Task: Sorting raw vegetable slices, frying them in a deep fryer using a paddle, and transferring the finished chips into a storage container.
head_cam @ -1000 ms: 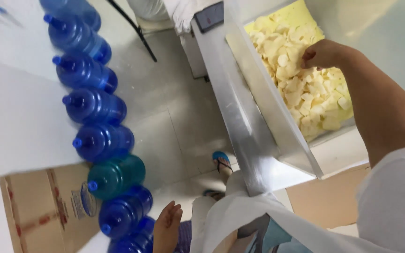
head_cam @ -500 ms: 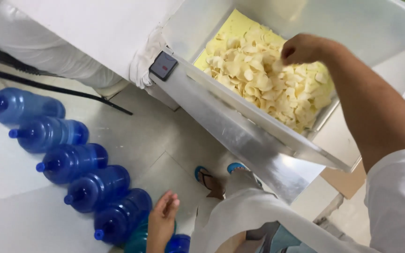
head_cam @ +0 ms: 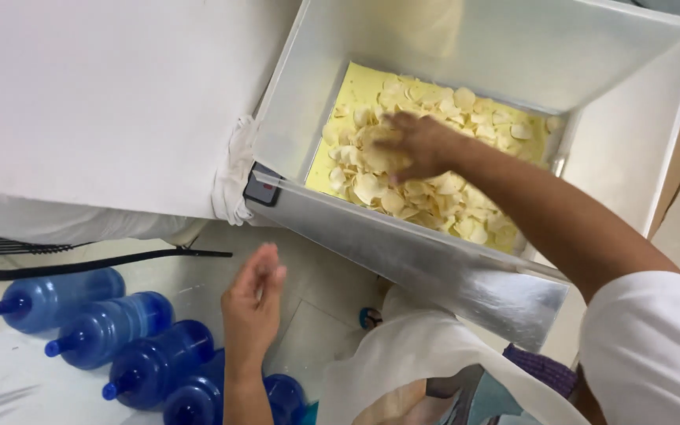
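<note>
Right hand [head_cam: 415,145] lies on pale chips [head_cam: 434,197] in the white bin [head_cam: 513,47] at twelve o'clock, fingers curling over some; most chips remain; left hand [head_cam: 253,303] hangs open, empty, above blue bottles [head_cam: 112,334] at seven o'clock.

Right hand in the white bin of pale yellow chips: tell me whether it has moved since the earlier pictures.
Yes. The right hand has shifted from the white bin's far right edge toward its middle, over the pale yellow chips.

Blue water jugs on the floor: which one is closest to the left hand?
The rightmost jug, directly under the left hand and wrist; the others lie further left.
</note>
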